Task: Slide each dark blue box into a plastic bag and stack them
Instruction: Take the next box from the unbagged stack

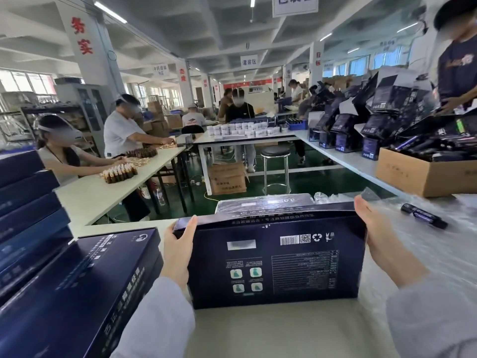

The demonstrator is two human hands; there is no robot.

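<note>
**A:** What does the dark blue box (271,259) in hand look like?

**B:** Flat and wide. Its printed face is towards the camera with the print upside down: barcode, QR code, recycling mark, a pale label, four green icons and a fine-print panel.

**A:** Where is it?

**B:** It stands on its long edge on the table (271,332), right in front. The left hand (178,251) grips its left end with the thumb on the near face. The right hand (379,236) clasps the right end, thumb up at the corner (its fingers are hidden behind).

**A:** Counts?

**B:** One box held. One bagged box (263,204) lies flat just behind it. The near pile (77,280) on the left shows two boxes. The far pile (25,202) shows roughly five, cut by the frame. Loose plastic bags (438,254) lie on the right, too crumpled to count, with one black marker (423,215) on them.
</note>
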